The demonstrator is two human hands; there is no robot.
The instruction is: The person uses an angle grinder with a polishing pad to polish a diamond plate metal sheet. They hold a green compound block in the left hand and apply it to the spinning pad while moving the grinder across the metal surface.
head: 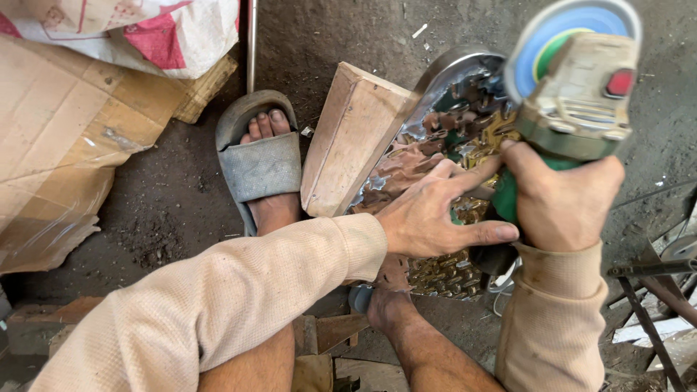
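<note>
My right hand grips the green body of an angle grinder, whose disc sits at the top right over an ornate metal piece. The metal piece has shiny curled cut-outs and leans against a wooden block. My left hand rests on the metal piece, fingers spread, with its fingertips touching the grinder's body beside my right hand. Both arms wear beige knit sleeves. Much of the lower part of the metal piece is hidden behind my hands.
My left foot in a grey sandal rests on the dirt floor beside the block. Flattened cardboard and a white-and-red sack lie at the left. Metal rods and scraps crowd the right edge. Wood pieces lie near my legs.
</note>
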